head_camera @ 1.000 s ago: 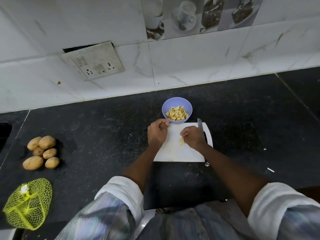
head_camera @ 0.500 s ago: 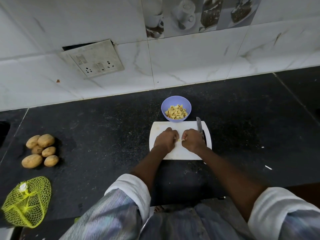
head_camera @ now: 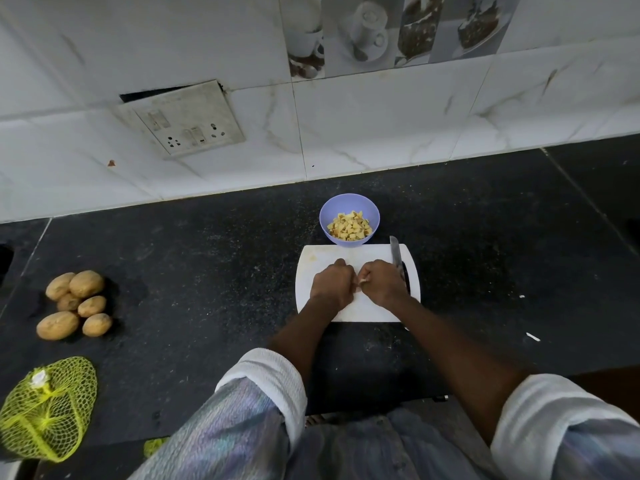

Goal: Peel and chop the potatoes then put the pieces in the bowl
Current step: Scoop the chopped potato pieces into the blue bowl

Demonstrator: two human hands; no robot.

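My left hand point(head_camera: 331, 285) and my right hand point(head_camera: 382, 282) rest knuckles up on the white cutting board point(head_camera: 317, 259), pressed together with the fingers curled. A pale bit of the potato pieces point(head_camera: 362, 280) shows between them; the rest is hidden under the hands. A purple bowl point(head_camera: 349, 204) with chopped potato point(head_camera: 349, 227) touches the board's far edge. A knife point(head_camera: 395, 251) lies on the board just right of my right hand, its handle partly hidden. Several whole unpeeled potatoes point(head_camera: 74, 304) lie in a heap at the far left.
The board sits on a black stone counter point(head_camera: 207, 271) against a white tiled wall with a socket plate point(head_camera: 183, 121). A yellow net bag point(head_camera: 46, 408) lies at the near left corner. Small white scraps point(head_camera: 532, 337) lie to the right.
My left hand came back from the bowl's rim onto the board and closed up against my right hand over the pieces. The knife has stayed in place.
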